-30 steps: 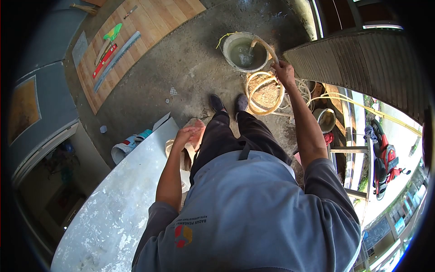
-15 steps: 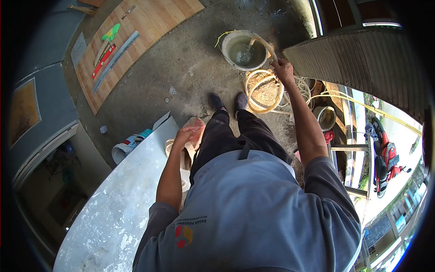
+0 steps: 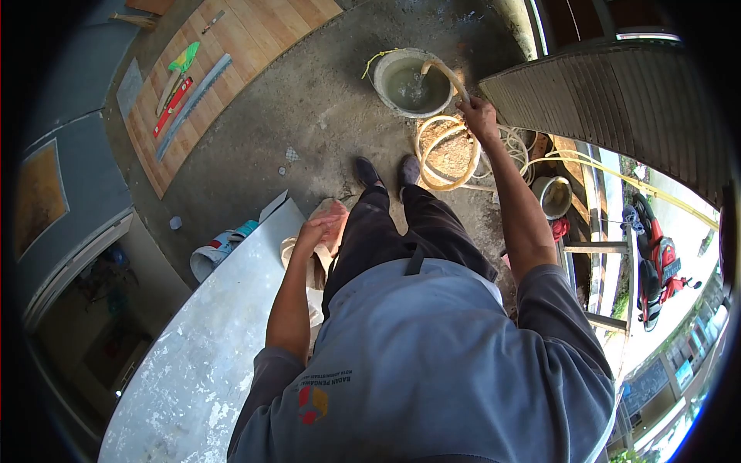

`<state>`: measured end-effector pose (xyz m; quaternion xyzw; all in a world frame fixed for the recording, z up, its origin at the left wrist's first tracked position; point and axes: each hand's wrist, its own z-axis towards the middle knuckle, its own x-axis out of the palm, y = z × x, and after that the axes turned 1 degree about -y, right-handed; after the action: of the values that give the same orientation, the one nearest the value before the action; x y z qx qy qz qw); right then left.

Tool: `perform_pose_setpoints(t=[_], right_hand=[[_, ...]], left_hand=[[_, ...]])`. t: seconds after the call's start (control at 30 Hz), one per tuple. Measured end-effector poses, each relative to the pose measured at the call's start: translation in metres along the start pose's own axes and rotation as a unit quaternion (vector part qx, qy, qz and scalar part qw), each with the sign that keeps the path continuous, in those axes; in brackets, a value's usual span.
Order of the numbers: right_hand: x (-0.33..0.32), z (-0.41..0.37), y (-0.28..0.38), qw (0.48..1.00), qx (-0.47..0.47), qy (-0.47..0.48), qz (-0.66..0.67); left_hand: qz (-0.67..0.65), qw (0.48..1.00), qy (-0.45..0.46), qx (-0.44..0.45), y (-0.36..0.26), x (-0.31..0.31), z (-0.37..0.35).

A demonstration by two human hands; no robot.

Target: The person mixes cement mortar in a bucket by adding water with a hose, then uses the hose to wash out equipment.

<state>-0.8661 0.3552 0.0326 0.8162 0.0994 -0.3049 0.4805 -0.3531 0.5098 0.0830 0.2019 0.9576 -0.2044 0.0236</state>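
Note:
My right hand [image 3: 480,119] is wrapped round a pale hose [image 3: 455,80] near its end. From the hose, which bends over the rim, water runs into a grey bucket [image 3: 378,80] on the concrete floor. The water inside is churned where the stream lands. More of the hose lies in loops [image 3: 422,171] below the bucket. By my left thigh, my left hand [image 3: 312,230] hangs with its fingers loosely stretched, beside a brownish sack with reddish marks [image 3: 334,212]. I cannot make out whether the hand touches the sack.
A pale, worn tabletop [image 3: 193,351] stands close on my left, with a paint bucket [image 3: 207,261] beside it. Wood-look boards [image 3: 247,38] carry a red spirit level [image 3: 173,106], a long metal bar [image 3: 193,108] and a green-topped brush [image 3: 185,55]. A corrugated sheet [image 3: 594,92] is at right.
The view has shifted slightly, and the bucket appears a little further up and left. My right hand still holds the hose as water runs; my left hand has hardly moved.

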Motion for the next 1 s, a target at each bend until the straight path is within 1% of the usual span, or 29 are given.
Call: perform_pose_setpoints(t=[0.13, 0.27, 0.33, 0.37, 0.47, 0.57, 0.67, 0.77, 0.9, 1.0], right_hand=[[-0.001, 0.002, 0.006, 1.000, 0.018, 0.007, 0.003], [0.004, 0.009, 0.000, 1.000, 0.004, 0.004, 0.008], [0.006, 0.012, 0.000, 1.000, -0.002, 0.002, 0.011], [0.007, 0.013, -0.001, 0.999, 0.017, 0.012, 0.026], [0.014, 0.015, -0.007, 0.999, 0.015, 0.011, 0.040], [0.020, 0.013, -0.016, 0.999, 0.020, 0.014, 0.039], [0.020, 0.005, -0.013, 0.998, 0.030, 0.020, 0.052], [0.025, 0.005, -0.026, 0.998, 0.045, 0.028, 0.045], [0.025, 0.002, -0.034, 0.999, 0.036, 0.025, 0.024], [0.025, 0.000, -0.036, 0.999, 0.026, 0.013, 0.036]], left_hand=[[-0.004, 1.000, 0.003, 0.005, -0.002, 0.001, 0.002], [0.012, 1.000, -0.001, 0.012, -0.004, 0.004, 0.012], [0.025, 0.999, -0.004, 0.040, -0.006, 0.006, 0.026], [0.031, 0.998, -0.005, 0.052, -0.012, 0.010, 0.028], [0.039, 0.998, 0.026, 0.035, -0.041, 0.025, 0.040], [0.026, 0.999, 0.037, 0.019, -0.067, 0.048, 0.065], [0.077, 0.992, 0.029, 0.093, -0.126, 0.089, 0.071], [0.125, 0.983, 0.081, 0.106, -0.170, 0.124, 0.095], [0.153, 0.974, 0.104, 0.129, -0.204, 0.164, 0.122], [0.106, 0.978, 0.141, 0.115, -0.218, 0.187, 0.143]])
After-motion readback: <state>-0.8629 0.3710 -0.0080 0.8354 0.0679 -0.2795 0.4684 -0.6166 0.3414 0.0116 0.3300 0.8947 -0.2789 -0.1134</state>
